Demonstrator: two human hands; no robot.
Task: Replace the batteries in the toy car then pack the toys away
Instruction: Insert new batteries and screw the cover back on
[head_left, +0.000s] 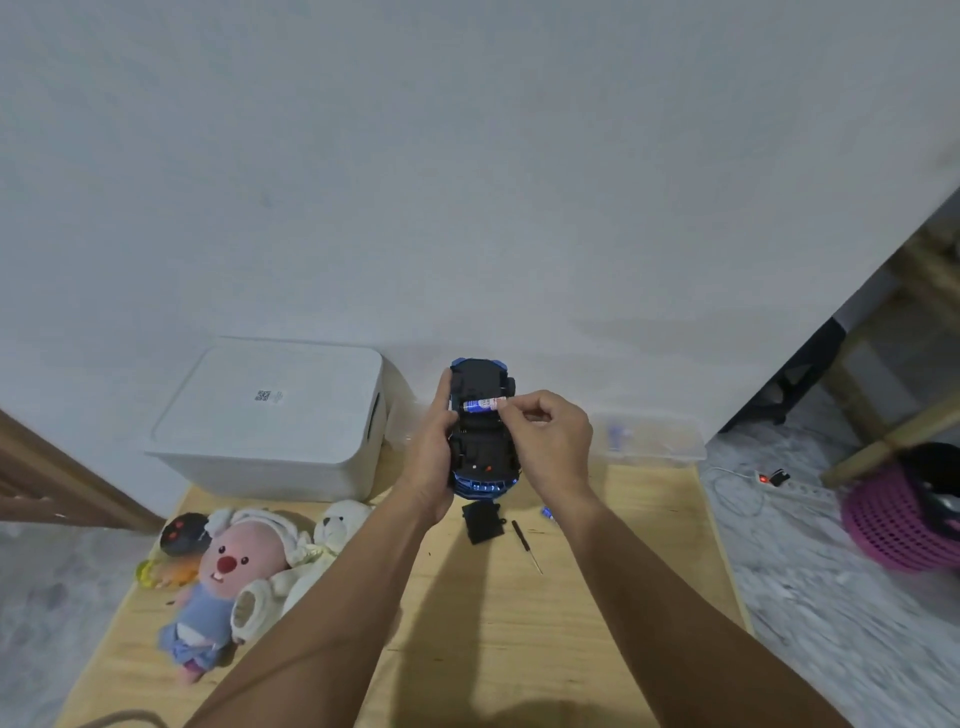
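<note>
My left hand (434, 452) is gripping the toy car (483, 428) by its left flank, fingers curled round the body, holding it upside down above the far middle of the wooden table (493, 623) with its dark underside facing me. My right hand (548, 441) is pinching a battery (482, 404) between thumb and fingertips, laying it crosswise on the open bay of the underside.

At the far left a white lidded bin (270, 421) is sitting against the wall. Nearer, at the left edge, plush toys (244, 566) are lying in a heap. Just under the car a black cover (483, 521) is lying flat, a screwdriver (525, 543) just right of it. At the far right a clear plastic box (649, 436) is standing.
</note>
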